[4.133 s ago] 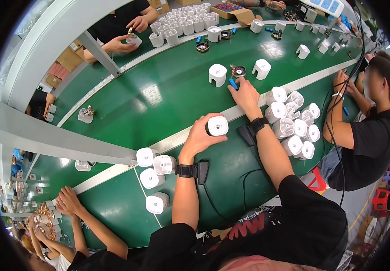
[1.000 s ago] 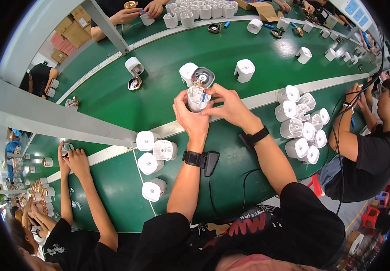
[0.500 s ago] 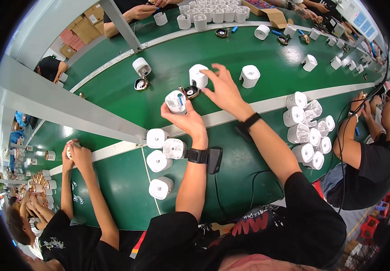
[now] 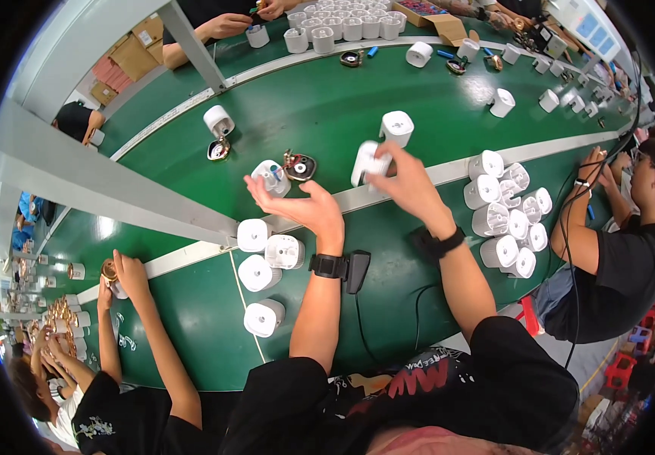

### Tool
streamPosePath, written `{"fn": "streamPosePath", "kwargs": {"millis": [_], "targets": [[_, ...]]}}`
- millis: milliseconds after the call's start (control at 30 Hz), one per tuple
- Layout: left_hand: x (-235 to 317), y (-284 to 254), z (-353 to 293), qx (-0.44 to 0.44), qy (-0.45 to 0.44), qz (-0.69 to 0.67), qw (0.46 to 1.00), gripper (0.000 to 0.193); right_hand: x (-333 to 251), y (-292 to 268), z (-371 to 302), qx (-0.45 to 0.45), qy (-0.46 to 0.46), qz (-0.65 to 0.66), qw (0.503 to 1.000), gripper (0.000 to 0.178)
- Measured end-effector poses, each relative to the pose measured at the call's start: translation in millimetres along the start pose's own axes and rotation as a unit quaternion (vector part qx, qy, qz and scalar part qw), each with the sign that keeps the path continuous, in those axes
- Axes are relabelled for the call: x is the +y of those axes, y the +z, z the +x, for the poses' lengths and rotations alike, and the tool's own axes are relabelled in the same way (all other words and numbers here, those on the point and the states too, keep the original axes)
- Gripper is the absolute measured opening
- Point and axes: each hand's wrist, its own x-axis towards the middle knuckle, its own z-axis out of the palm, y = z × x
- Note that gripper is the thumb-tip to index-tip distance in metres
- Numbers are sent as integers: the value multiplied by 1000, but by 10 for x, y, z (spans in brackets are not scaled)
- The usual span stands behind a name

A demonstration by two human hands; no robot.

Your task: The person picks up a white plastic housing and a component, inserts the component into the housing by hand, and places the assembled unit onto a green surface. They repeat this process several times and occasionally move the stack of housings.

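My left hand [image 4: 308, 211] is palm up with its fingers spread, holding nothing. Just beyond its fingertips a white plastic housing [image 4: 265, 182] lies on the green belt, something blue showing inside. Beside that housing rests a black-and-gold round part [image 4: 299, 166] with thin wires. My right hand [image 4: 417, 189], slightly blurred, has its thumb and fingers on another white housing [image 4: 365, 162], tilted near the belt's metal edge. A further white housing [image 4: 397, 125] stands upright just behind it.
Several white housings [image 4: 486, 189] stand grouped right of my right arm, others [image 4: 260, 273] left of my left forearm. A grey metal post [image 4: 138, 171] slants across the left. Black cables [image 4: 416, 322] lie on the near table. Co-workers' arms [image 4: 153, 315] are at left and right.
My left hand has let go of the housing with the blue piece, which now lies on the belt. My right hand has carried the other housing right and nearer to me.
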Motion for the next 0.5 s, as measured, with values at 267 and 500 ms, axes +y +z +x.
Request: {"fn": "streamPosePath", "kwargs": {"millis": [267,500], "targets": [[-22,22,-186,-308,116,-259,908,30,115,-320,-251,-260,-142,45,954,34],[2,-15,-245,-557,-17,-278,783,21,201,-542,-28,-266,68,170,946,37]]}}
